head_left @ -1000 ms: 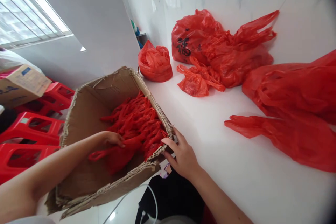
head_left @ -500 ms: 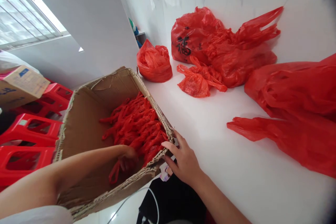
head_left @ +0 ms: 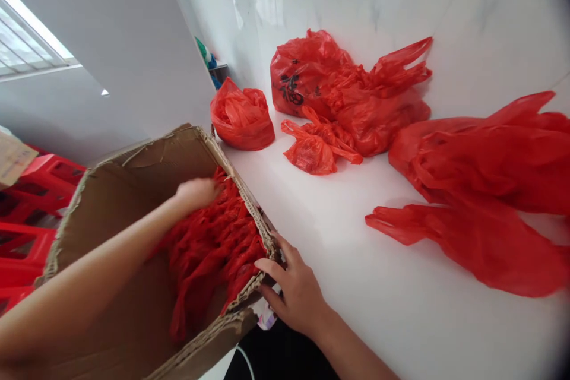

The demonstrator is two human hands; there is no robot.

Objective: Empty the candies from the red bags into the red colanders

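Observation:
Inside the large open cardboard box (head_left: 73,231), my left hand (head_left: 200,193) is over the far part of a heap of red plastic bags (head_left: 214,243). Motion smears its fingers, so whether they hold a bag is unclear. My right hand (head_left: 296,291) grips the box's near right corner, with thumb and fingers around the torn rim. The bags are bunched against the box's right wall, and one hangs loosely toward the near side.
On the white surface (head_left: 329,237) right of the box lie a rounded red bag (head_left: 243,116), a small crumpled bag (head_left: 316,148), a full bag with black lettering (head_left: 307,77) and more red bags (head_left: 485,160). Red plastic stools (head_left: 27,249) stand at left.
My left hand has moved from the near part of the box to the far end of the heap. My right hand keeps its hold on the corner. The whole view has shifted slightly.

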